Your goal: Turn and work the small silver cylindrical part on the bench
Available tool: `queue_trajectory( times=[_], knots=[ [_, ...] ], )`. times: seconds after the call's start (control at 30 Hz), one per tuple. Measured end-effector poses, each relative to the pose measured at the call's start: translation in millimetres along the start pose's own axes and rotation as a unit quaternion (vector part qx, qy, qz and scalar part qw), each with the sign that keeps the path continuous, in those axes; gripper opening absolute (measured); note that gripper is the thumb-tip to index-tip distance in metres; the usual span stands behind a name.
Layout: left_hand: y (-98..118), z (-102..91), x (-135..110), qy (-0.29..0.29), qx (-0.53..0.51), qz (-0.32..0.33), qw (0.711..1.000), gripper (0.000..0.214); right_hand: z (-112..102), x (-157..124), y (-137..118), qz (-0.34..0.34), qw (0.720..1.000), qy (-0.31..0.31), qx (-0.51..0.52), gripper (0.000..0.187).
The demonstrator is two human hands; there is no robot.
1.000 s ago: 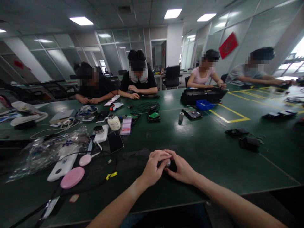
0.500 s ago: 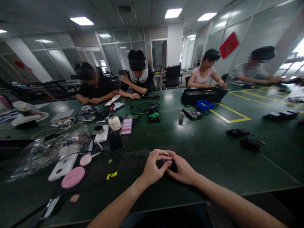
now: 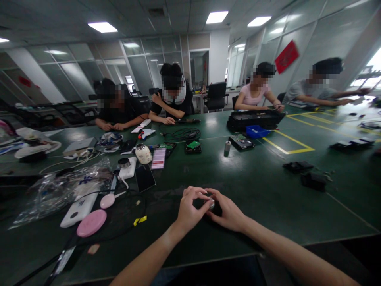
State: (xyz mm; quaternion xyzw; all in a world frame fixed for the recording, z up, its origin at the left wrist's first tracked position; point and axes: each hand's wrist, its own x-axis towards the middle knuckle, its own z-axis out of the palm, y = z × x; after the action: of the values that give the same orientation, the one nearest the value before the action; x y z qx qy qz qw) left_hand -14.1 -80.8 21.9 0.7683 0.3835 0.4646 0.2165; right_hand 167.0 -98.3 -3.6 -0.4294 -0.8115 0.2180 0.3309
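Observation:
Just above the green table (image 3: 256, 234), in front of me, a small round silver metal piece (image 3: 211, 203) shows between my hands. My left hand (image 3: 190, 208) pinches it from the left, its thumb tip against the piece. From the right, my right hand (image 3: 229, 212) curls around it, with index finger and thumb bent at its sides. The fingertips hide much of the piece, so its exact kind does not show. A small grey cylinder (image 3: 227, 148) stands upright farther off, near a hard drive (image 3: 241, 142).
Left of my hands lie a black phone (image 3: 145, 177), a pink round case (image 3: 91, 223), a white power bank (image 3: 77, 210), cables and a clear plastic bag (image 3: 62, 190). Black parts (image 3: 314, 180) lie to the right. Across the table sit several people, near a blue tray (image 3: 257, 131).
My left hand has shifted slightly left, and more of the silver piece now shows between the fingers. At the far right, a co-worker's arms have reached outward.

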Motion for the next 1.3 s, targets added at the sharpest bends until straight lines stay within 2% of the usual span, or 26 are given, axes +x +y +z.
queue_trajectory(
  times=[0.13,0.23,0.3,0.43,0.6,0.73,0.87,0.97,1.07,1.3],
  knots=[
    [-8,-2.1,2,0.051,-0.02,-0.032,0.998,0.024,-2,0,-1,0.004,1.0,-0.003,-0.006,0.067],
    [-18,-8.1,6,0.102,0.027,-0.076,0.991,0.018,-3,1,-3,0.005,1.0,-0.011,-0.007,0.067],
    [-27,-11.5,9,0.089,0.082,-0.1,0.988,0.014,-4,1,-4,0.007,1.0,-0.012,-0.005,0.067],
    [-42,-10.7,10,0.016,0.164,-0.111,0.98,0.017,-4,1,-4,0.017,1.0,-0.016,-0.003,0.068],
    [-50,-5.6,8,0.014,0.183,-0.111,0.977,0.025,-4,1,-4,0.015,1.0,-0.014,-0.003,0.067],
    [-45,-6.3,10,0.019,0.148,-0.118,0.982,0.016,-4,0,-4,0.011,1.0,-0.012,-0.007,0.067],
    [-28,-3.2,10,0.045,-0.018,-0.096,0.994,0.014,-5,-1,-3,-0.002,1.0,-0.009,-0.02,0.059],
    [-13,2.2,5,0.008,-0.124,-0.076,0.989,0.022,-5,-1,-2,-0.009,1.0,-0.012,-0.02,0.057],
    [-5,6.8,-1,-0.027,-0.136,-0.068,0.988,0.021,-4,-1,-2,-0.01,1.0,-0.008,-0.011,0.06],
    [-7,7.8,-5,-0.036,-0.084,-0.028,0.995,0.012,-6,1,-4,-0.022,1.0,-0.013,-0.015,0.052]
  ],
)
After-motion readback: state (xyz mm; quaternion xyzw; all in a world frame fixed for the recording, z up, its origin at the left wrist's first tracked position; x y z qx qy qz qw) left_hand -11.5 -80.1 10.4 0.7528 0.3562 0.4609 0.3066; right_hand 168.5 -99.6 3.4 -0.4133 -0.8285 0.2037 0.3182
